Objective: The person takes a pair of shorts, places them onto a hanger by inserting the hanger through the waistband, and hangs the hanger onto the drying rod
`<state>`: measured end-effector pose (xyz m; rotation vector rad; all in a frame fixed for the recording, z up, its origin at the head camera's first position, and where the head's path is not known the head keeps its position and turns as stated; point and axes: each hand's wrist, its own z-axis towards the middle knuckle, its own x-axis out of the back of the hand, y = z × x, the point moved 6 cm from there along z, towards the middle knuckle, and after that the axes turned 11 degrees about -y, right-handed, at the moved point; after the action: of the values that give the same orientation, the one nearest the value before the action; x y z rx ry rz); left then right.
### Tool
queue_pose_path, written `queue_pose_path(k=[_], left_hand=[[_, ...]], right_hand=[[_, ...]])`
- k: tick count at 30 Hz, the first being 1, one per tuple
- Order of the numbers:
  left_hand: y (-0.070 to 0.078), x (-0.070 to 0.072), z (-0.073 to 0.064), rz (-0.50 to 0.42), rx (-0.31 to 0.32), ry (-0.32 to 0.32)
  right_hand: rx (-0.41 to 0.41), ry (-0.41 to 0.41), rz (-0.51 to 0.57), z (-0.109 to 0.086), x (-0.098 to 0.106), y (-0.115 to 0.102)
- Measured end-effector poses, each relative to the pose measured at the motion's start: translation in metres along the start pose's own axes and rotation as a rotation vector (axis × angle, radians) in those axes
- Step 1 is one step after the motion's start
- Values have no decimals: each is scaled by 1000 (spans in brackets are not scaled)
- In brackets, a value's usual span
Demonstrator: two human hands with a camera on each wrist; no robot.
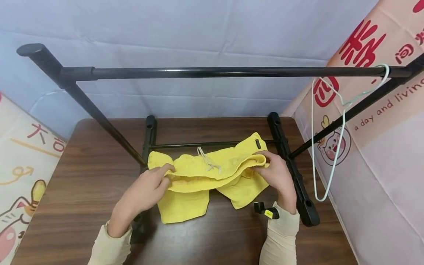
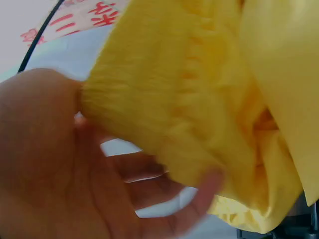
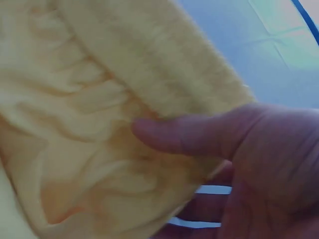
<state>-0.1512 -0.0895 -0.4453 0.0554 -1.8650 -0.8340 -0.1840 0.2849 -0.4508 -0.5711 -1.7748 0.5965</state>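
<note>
Yellow shorts [image 1: 228, 157], pale drawstring [image 1: 206, 159], gathered waistband [image 1: 212, 183] pinched by left hand [image 1: 148, 188] and right hand [image 1: 279, 173].

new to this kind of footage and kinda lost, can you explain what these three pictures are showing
There is no robot here, just a person's bare hands. The wide picture comes from a camera on the head, looking forward and down; the close ones come from cameras on each wrist. The left hand and right hand hold opposite ends of the waistband of yellow shorts. Below is a brown table, with a black rack standing on it. A pale hanger hangs at the rack's right end.
</note>
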Motion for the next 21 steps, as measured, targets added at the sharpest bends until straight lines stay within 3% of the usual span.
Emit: queue_pose_path(k=[3,9,13,16,18,21], left_hand=[[0,-4,2,-1,52,-45],[-3,-4,6,-12,102,-13],[-9,9,4,-161,129,114],[-11,21,1,-258,103,219],[-10,25,1,-277,81,247],[-7,26,1,-254,63,242]], right_hand=[[48,-97,-13,-5,-5,-8],[79,-190,-10,-13,-13,-15],[80,-144,37,-13,-12,-15],[76,-81,64,-17,-6,-18],[72,-38,82,-22,0,-23],[99,36,93,-37,14,-38]])
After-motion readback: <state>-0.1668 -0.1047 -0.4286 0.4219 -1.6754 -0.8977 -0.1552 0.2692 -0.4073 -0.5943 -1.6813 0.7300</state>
